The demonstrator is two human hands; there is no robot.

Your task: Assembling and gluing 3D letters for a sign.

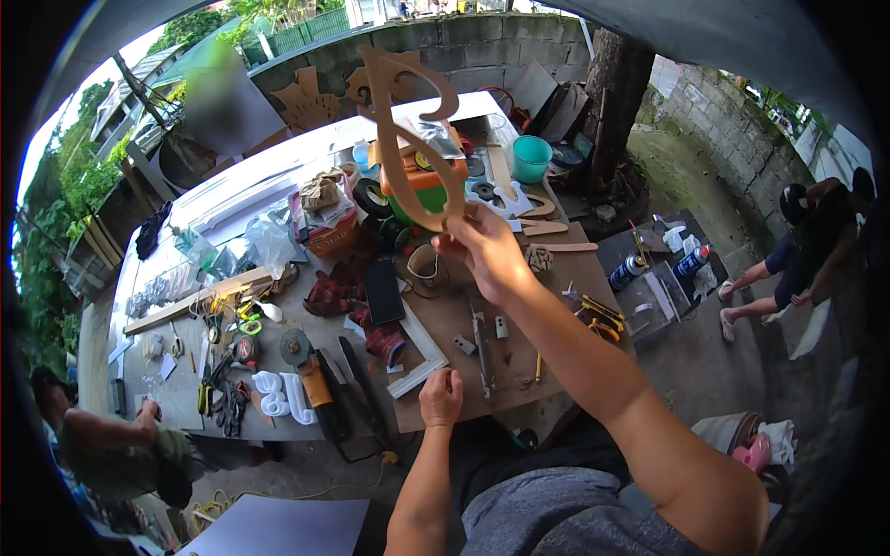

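Note:
My right hand (482, 248) is raised over the table, its fingers closed on the lower curve of a wooden scroll cutout (394, 153). The cutout is a flat tan piece with a pointed tip and curling arms, held upright in the air. Low at the table's front edge, my left hand (440, 397) is curled into a loose fist with nothing visible in it. It lies beside the end of a white L-shaped frame piece (422, 338). A dark phone-like slab (383, 292) rests on red and black cloth gloves (332, 289) beyond that.
An angle grinder (320, 389) and a hand saw (362, 385) lie left of my left hand. Pliers (607, 315), a pencil (538, 367) and spray cans (629, 271) are at the right. An orange-green toolbox (417, 190) stands behind. Two people are at the sides.

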